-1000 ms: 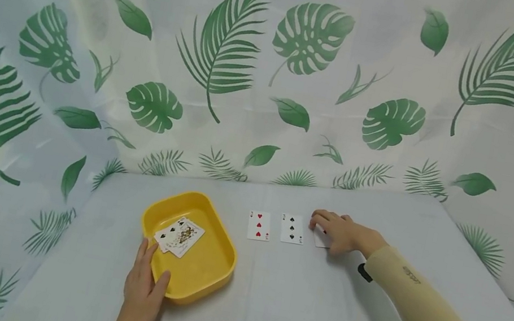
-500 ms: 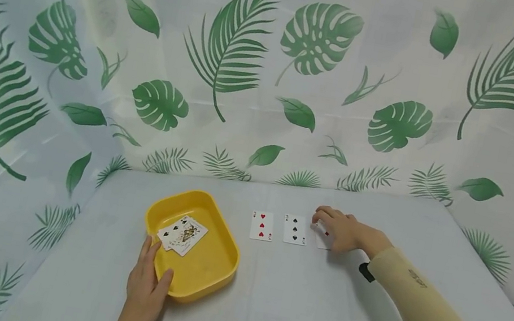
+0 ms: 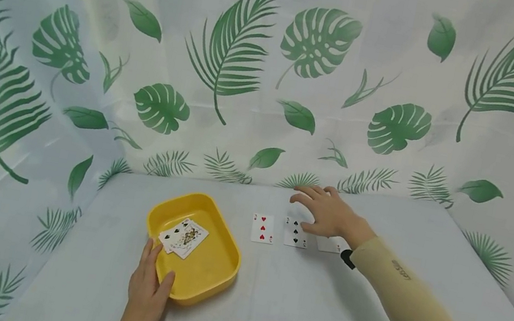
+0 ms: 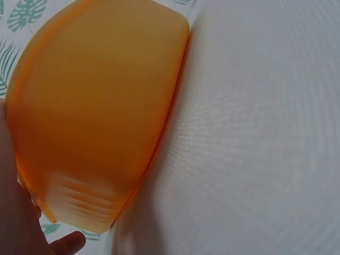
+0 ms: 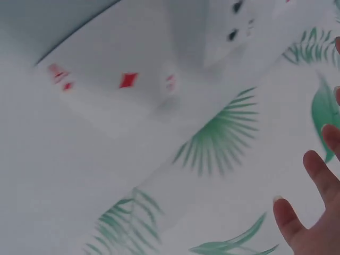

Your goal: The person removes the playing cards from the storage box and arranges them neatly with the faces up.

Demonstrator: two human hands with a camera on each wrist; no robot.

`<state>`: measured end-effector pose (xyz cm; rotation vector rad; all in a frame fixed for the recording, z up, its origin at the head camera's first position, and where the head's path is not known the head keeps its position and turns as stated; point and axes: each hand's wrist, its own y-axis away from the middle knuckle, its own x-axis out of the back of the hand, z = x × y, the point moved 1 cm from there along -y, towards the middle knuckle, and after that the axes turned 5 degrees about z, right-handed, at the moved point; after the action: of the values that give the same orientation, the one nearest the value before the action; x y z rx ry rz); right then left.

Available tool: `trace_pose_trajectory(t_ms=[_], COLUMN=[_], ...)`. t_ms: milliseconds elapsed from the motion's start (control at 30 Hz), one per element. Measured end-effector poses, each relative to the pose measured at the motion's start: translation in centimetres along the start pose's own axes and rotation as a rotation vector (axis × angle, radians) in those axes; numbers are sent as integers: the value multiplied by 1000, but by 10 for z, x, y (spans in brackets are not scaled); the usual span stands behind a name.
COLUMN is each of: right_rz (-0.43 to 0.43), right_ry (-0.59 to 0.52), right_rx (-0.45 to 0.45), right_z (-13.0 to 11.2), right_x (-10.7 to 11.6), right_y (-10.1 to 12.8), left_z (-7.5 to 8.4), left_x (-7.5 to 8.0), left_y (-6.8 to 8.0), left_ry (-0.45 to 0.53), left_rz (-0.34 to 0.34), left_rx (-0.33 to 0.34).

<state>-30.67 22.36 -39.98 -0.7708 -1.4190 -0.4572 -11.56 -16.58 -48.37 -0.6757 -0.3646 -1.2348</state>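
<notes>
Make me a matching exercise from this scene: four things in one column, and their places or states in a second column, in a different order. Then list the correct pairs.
Things:
1. left hand
2. right hand
3. three of hearts
4. face card

Places or states:
A. lies inside the yellow tray
B. fingers spread, raised above the row of cards
C. grips the near rim of the yellow tray
D. lies face up on the table, leftmost in the row

Pairs: 1-C, 2-B, 3-D, 4-A
</notes>
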Motion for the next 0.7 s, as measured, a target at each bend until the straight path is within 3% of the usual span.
trace_pose_trajectory(t_ms=[167,433,700], right_rz=[65,122,55], right_ry=[52,52,38], right_rx=[78,184,227], right_z=[-26,-82,-142], right_x=[4,8,3], right_y=[-21,-68,-112], left_z=[-1,-3,-4], left_x=[0,2,1], left_y=[0,-1,-3], left_ry=[-2,15,26], left_rz=[-11,24,60], left_rx=[27,-23,-79])
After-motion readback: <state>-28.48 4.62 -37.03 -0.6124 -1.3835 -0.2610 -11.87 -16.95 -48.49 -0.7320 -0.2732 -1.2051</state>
